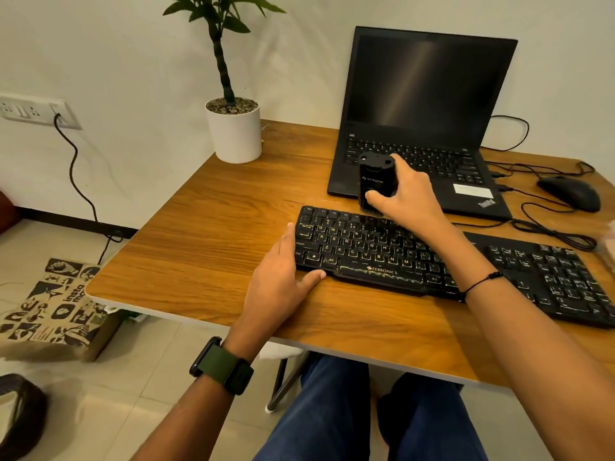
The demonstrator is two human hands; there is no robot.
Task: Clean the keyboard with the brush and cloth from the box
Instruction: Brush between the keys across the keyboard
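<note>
Keyboard [382, 254], black, lies across a wooden table [206, 234]. Left hand [283, 277] rests flat against its 9 o'clock end, fingers loose. Right hand [406, 191] grasps a black brush [377, 181] at its 12 o'clock edge. White pot [234, 134] at 11 o'clock holds a plant.

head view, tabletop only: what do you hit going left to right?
Potted plant → left hand → brush in right hand → mouse. Keyboard and laptop span too much width to place.
</note>
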